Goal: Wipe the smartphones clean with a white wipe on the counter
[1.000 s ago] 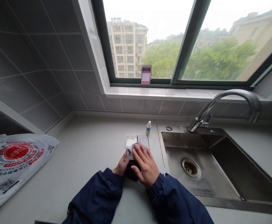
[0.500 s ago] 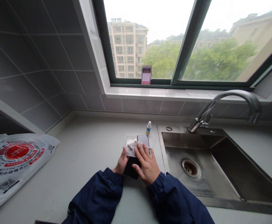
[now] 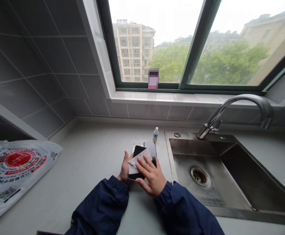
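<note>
My left hand [image 3: 124,167] grips the left edge of a black phone [image 3: 137,151], tilted up off the grey counter. My right hand [image 3: 152,174] presses a light grey cloth [image 3: 136,161] flat against the phone's screen with its fingers stretched out. Just behind them lie a second dark phone [image 3: 150,146] and a clear phone case [image 3: 134,146], mostly hidden. A small spray bottle [image 3: 155,134] with a white cap stands further back, beside the sink.
A steel sink [image 3: 230,176] with a curved tap [image 3: 240,104] lies to the right. A white plastic bag [image 3: 12,169] with red print lies at the left on the counter. Grey tiled walls and a window sill [image 3: 181,98] close the back.
The phone has been tilted up and turned in my left hand. My right hand has drawn the cloth back down the screen towards me.
</note>
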Action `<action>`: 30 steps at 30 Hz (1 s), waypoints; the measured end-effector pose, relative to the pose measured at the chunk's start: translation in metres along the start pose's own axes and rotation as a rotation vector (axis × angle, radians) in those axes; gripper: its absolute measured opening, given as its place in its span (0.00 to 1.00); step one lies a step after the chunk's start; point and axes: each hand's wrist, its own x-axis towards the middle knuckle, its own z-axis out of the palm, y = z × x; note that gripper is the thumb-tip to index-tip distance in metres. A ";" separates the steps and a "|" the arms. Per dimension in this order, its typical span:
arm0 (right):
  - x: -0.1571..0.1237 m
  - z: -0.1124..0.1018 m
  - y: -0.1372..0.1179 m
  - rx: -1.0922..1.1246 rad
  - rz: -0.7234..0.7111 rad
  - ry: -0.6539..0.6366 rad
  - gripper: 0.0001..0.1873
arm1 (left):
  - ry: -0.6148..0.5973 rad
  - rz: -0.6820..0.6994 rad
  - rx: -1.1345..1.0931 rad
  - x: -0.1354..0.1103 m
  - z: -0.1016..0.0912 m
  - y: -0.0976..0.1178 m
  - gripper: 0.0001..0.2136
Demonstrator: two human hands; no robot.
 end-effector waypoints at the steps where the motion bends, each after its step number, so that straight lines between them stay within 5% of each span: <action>1: 0.000 -0.001 -0.001 0.011 -0.018 -0.011 0.30 | 0.017 0.016 0.003 0.000 0.000 0.001 0.35; 18: 0.002 -0.016 -0.006 0.246 -0.179 0.005 0.20 | -0.103 -0.054 0.049 0.000 -0.003 0.014 0.41; 30: 0.003 -0.013 0.011 0.108 -0.040 0.012 0.21 | -0.079 -0.167 -0.020 -0.002 -0.002 0.007 0.37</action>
